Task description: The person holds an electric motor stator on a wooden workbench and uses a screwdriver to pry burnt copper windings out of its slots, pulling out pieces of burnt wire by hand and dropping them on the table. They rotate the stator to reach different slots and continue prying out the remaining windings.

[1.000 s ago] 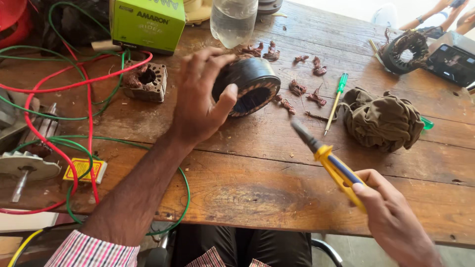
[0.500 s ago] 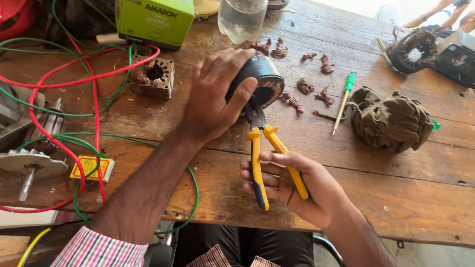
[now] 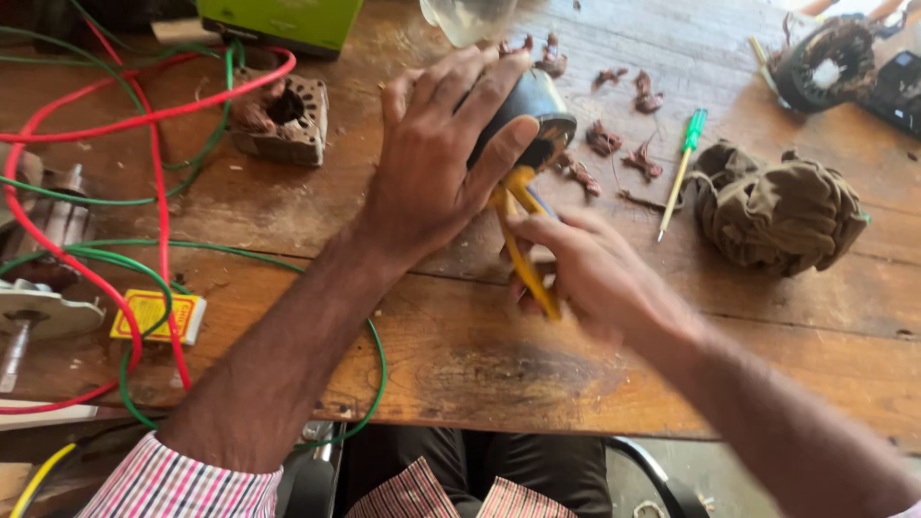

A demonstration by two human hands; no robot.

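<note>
In the head view, the left hand was spread over a dark round motor stator, fingers curled down its side and thumb near the open rim, pinning it tilted on the wooden table. The right hand was closed round the yellow handles of a pair of pliers, whose nose pointed up into the stator's mouth; the hand was blurred. Torn copper winding scraps lay just beyond, a green-handled screwdriver and a brown wad of pulled winding to the right, a grey laminated core and red and green wires to the left.

To work well here, I judge the stator should be held firm against the table and the pliers should grip close to the rim, pulling in line with the slots, not twisting.

Compared with half a second before, the pliers' handles were squeezed closer together and the right hand sat nearer the stator, which the left hand covered as before.
</note>
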